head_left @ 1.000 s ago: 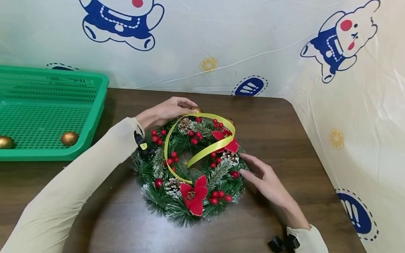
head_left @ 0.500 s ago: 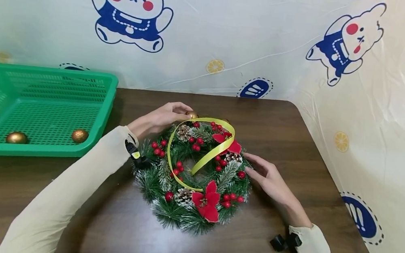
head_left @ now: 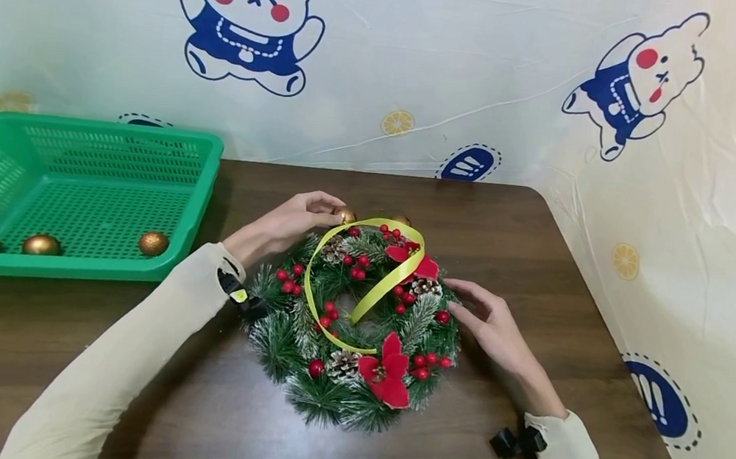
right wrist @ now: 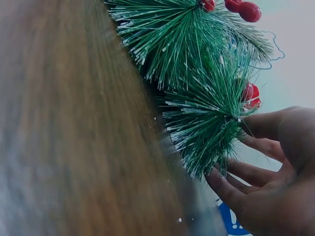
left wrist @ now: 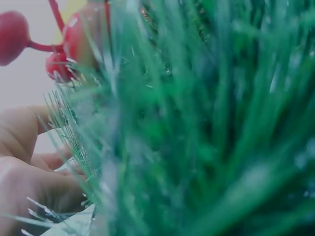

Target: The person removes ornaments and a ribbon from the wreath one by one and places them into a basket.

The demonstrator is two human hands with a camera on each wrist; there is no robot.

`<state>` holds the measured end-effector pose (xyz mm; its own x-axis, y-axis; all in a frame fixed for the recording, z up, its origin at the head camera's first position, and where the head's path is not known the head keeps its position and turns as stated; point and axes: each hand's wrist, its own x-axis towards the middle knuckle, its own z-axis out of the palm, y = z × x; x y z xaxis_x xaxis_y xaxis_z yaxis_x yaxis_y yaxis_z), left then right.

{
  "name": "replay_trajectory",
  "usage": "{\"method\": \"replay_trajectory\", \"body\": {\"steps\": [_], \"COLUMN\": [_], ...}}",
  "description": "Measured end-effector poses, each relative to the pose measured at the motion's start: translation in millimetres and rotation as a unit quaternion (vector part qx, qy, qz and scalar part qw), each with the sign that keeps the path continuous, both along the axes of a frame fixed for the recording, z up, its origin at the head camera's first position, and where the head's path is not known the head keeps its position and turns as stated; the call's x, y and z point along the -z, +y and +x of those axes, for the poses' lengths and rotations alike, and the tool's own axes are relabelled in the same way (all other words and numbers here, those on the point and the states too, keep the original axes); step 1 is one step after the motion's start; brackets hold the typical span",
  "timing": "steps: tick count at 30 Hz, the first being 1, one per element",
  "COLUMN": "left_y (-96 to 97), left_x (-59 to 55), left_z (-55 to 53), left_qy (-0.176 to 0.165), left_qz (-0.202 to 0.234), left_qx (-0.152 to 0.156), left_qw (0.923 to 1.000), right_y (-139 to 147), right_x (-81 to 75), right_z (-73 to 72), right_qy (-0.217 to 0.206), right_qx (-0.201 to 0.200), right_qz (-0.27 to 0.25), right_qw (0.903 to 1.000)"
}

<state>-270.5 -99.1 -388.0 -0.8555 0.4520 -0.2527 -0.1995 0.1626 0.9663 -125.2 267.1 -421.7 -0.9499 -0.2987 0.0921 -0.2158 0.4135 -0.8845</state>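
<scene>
A green artificial Christmas wreath (head_left: 277,343) lies flat on the table, dressed with red berries, pinecones and red poinsettias (head_left: 387,372). A looped yellow ribbon (head_left: 378,297) rises from its middle. At the wreath's far left edge my left hand (head_left: 285,225) holds a gold ball (head_left: 345,215) between thumb and fingers. Another gold ball (head_left: 402,220) shows partly behind the ribbon. My right hand (head_left: 491,330) grips the wreath's right edge; in the right wrist view, its thumb and fingers (right wrist: 263,125) close around the needles. Needles hide most of the left hand in its wrist view.
A green plastic basket (head_left: 201,199) stands at the left, with several gold balls (head_left: 154,244) inside near its front wall. The brown wooden table (head_left: 453,452) has a rounded right end. A curtain (head_left: 478,55) printed with bears hangs behind and at the right.
The wreath has turned slightly counter-clockwise, its near poinsettia going right and its far side left. The left hand has come left and nearer with the gold ball. The head view has shifted.
</scene>
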Motion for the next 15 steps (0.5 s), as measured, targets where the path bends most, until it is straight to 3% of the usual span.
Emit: {"method": "replay_trajectory", "body": {"steps": [15], "left_y": [-7.8], "left_x": [3.3], "left_z": [13.2], "left_qy": [0.015], "left_qz": [-0.004], "left_qx": [-0.031], "left_qw": [0.9994], "right_y": [-2], "right_x": [-1.9], "right_z": [5.3], "right_qy": [-0.019], "right_qx": [0.019], "right_qz": [0.004], "right_qw": [0.9996]}}
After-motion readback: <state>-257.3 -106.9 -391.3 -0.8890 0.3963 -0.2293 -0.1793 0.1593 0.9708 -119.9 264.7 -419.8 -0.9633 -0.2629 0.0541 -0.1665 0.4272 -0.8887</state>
